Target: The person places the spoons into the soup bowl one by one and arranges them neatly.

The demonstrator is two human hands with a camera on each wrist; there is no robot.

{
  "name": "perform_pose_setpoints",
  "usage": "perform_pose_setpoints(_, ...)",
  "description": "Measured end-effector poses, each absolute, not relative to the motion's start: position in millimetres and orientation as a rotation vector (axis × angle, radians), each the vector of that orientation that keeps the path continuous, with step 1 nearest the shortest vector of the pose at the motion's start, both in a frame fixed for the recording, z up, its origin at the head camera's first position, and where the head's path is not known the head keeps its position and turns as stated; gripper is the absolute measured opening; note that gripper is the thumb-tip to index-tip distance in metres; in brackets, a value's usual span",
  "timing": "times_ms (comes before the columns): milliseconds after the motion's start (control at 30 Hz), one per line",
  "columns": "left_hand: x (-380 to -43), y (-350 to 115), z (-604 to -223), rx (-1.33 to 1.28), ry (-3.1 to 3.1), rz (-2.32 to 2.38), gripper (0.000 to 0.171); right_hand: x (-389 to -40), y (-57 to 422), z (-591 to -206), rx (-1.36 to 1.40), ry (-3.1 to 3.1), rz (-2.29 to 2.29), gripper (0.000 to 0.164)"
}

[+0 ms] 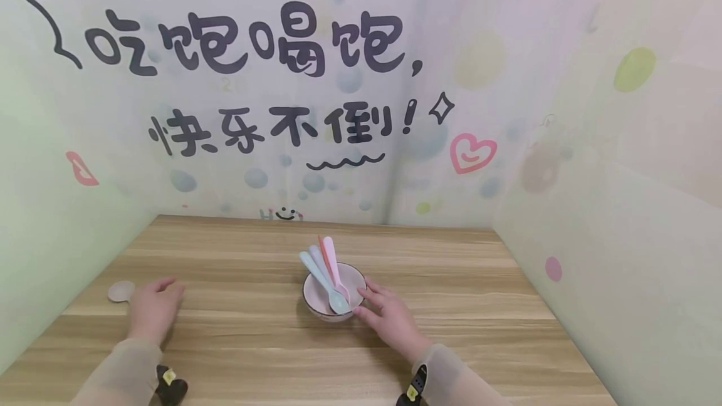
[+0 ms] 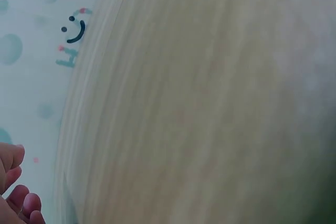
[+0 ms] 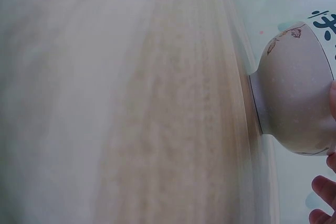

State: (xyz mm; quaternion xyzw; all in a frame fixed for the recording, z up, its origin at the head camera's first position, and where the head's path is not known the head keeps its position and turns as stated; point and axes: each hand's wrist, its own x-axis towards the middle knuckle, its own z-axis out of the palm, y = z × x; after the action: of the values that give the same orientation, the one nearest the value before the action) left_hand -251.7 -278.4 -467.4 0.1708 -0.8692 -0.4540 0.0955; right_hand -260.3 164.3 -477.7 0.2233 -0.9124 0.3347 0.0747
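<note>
Near the middle of the table, a small pale bowl (image 1: 318, 311) with a dark rim stands upright. Several spoons lean in it, handles up: a light blue spoon (image 1: 320, 274), a pink spoon (image 1: 331, 260), a lavender one and an orange-red one. My right hand (image 1: 392, 318) grips the bowl's right rim with thumb and fingers; its wrist view shows the bowl (image 3: 296, 90) from the side. On the left, my left hand (image 1: 155, 311) hovers low, fingers loosely bent, beside a pale pinkish spoon (image 1: 121, 291). That spoon's handle is hidden by the hand.
The wood-grain table (image 1: 254, 356) ends at a back wall (image 1: 429, 193) with printed lettering. Side walls (image 1: 637, 237) stand along its left and right edges. A dark strap device (image 1: 170, 386) sits on the left wrist, another on the right.
</note>
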Motion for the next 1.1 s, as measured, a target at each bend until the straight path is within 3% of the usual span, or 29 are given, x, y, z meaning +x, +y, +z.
perform_pose_setpoints(267, -244.6, -288.6, -468.0, 0.678, -2.516, -1.294, 0.056, -258.5, 164.9, -477.1, 0.668, -2.746, 1.006, 0.058)
perform_pose_setpoints(667, -241.6, -301.9, -478.7, 0.989, -2.547, -1.184, 0.074, -259.0, 164.7, -475.3, 0.663, -2.752, 1.017, 0.055)
perform_pose_setpoints(1100, -237.1, -303.4, -483.2, 0.991, -2.616, -1.115, 0.061, -259.9, 164.9, -476.1, 0.658, -2.752, 1.031, 0.053)
